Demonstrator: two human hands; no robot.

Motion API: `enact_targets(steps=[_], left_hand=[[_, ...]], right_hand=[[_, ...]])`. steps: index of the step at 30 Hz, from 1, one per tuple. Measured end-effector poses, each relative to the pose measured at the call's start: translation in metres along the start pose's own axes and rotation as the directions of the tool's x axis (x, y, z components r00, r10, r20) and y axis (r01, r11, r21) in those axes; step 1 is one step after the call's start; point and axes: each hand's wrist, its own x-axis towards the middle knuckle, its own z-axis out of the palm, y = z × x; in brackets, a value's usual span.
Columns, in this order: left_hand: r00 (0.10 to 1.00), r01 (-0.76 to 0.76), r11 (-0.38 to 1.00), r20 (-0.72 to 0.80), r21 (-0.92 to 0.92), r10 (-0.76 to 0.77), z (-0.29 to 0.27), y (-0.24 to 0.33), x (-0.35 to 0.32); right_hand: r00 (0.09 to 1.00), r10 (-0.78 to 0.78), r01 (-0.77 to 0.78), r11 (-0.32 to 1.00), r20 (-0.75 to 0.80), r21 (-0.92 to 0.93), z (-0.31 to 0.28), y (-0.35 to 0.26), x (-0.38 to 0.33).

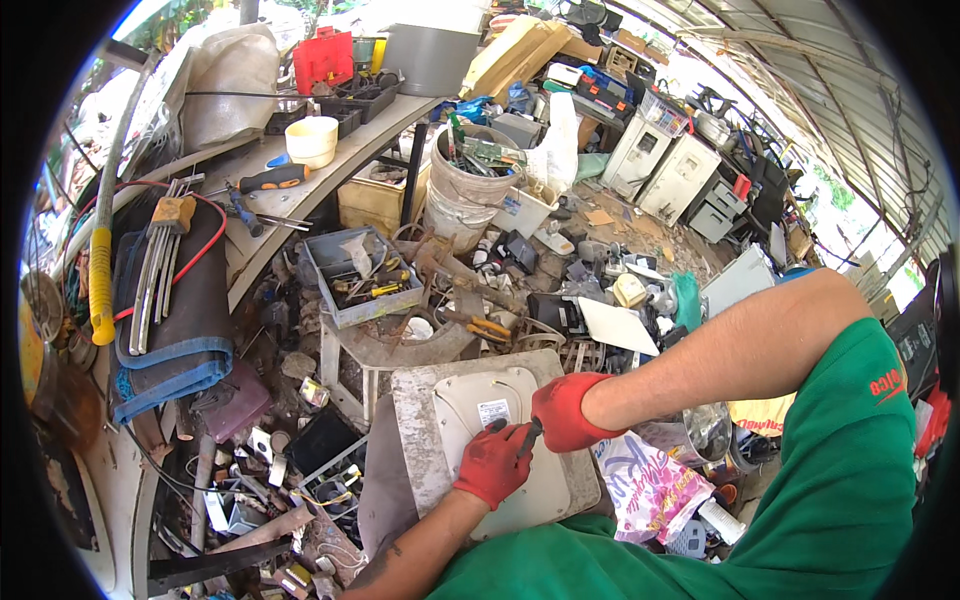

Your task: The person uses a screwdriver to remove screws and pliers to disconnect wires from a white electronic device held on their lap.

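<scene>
A flat, off-white square casing (pixel 455 425) with rounded inner edges and a small white label lies in front of me, dirty around its border. My left hand (pixel 495 465), in a red glove, rests over its lower middle with the fingers curled in. My right hand (pixel 572 412), also gloved in red, is closed in a fist at the casing's right side. A small dark piece (pixel 530 438) shows between the two hands; the gloves hide most of it, so its kind is unclear. Both hands are close together, almost touching.
Beyond the casing stands a grey crate (pixel 345 312) of hand tools, with orange-handled pliers (pixel 488 328) nearby. A screwdriver (pixel 272 179) and a cream cup (pixel 311 142) sit on the bench at left. A bucket (pixel 462 200) holds scrap; a printed plastic bag (pixel 655 490) lies at right.
</scene>
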Motion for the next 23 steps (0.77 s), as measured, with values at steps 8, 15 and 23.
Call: enact_targets(steps=[8, 15, 23], left_hand=[[1.000, -0.012, 1.000, -0.003, -0.025, 0.012, 0.001, 0.003, 0.003], [0.999, -0.023, 1.000, -0.024, -0.001, 0.023, 0.006, 0.001, -0.001], [0.997, 0.040, 0.991, 0.066, 0.124, -0.048, 0.007, -0.005, -0.004]], right_hand=[[0.985, -0.159, 0.144, 0.972, -0.069, -0.186, 0.008, 0.004, -0.009], [0.907, -0.420, 0.354, 0.786, -0.019, -0.507, 0.023, 0.012, -0.012], [0.946, -0.244, 0.168, 0.932, -0.213, -0.323, -0.006, 0.006, -0.043]])
